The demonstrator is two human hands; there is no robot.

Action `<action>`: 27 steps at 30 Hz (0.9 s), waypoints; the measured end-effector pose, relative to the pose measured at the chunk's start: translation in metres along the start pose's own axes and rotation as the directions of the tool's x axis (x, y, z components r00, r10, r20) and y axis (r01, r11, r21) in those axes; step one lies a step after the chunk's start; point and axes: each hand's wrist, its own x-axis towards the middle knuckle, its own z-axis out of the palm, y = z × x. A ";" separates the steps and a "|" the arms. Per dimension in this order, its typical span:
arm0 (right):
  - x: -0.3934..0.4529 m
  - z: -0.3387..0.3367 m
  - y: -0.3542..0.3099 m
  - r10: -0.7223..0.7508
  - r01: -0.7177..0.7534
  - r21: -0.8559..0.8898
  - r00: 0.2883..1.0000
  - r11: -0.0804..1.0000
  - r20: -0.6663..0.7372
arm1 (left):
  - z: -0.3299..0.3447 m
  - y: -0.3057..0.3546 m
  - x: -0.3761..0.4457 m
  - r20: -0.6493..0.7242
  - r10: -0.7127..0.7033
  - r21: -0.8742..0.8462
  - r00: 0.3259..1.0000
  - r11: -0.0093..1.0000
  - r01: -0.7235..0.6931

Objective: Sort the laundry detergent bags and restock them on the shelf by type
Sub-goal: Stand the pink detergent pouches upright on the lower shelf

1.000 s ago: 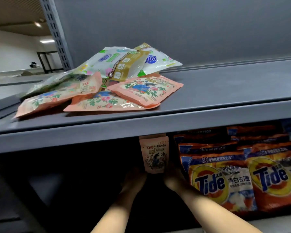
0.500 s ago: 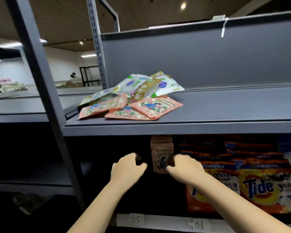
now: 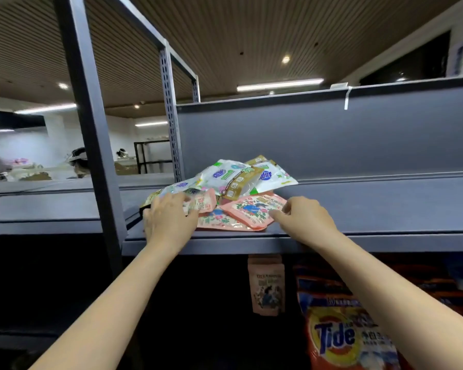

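Observation:
A loose pile of detergent bags lies on the grey upper shelf (image 3: 372, 209): pink floral bags (image 3: 251, 210) in front, white and gold bags (image 3: 233, 177) behind. My left hand (image 3: 169, 220) lies flat on the pile's left side, over a pink bag. My right hand (image 3: 302, 218) touches the right corner of the front pink floral bag with its fingertips. On the lower shelf a row of pink bags (image 3: 266, 284) stands upright beside orange Tide bags (image 3: 342, 340).
A grey upright post (image 3: 91, 129) stands left of the pile, with a neighbouring shelf (image 3: 38, 206) beyond it. The grey back panel (image 3: 332, 137) closes the upper shelf behind. People work in the far left background.
Both hands rose from the lower shelf, by the upright pink bags, to the pile on the upper shelf. The view tilted upward.

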 end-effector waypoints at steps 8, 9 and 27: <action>0.025 0.030 -0.012 -0.005 0.031 -0.119 0.978 0.992 0.208 | 0.031 -0.023 0.039 0.161 0.100 0.155 0.982 0.980 -0.125; 0.026 0.029 -0.012 0.005 0.024 -0.130 0.976 0.991 0.219 | 0.031 -0.023 0.041 0.129 0.127 0.170 0.983 0.974 -0.149; 0.034 0.000 0.031 0.457 -0.401 -0.320 0.881 0.859 0.124 | 0.042 0.000 0.059 0.291 0.098 0.090 0.952 0.988 -0.129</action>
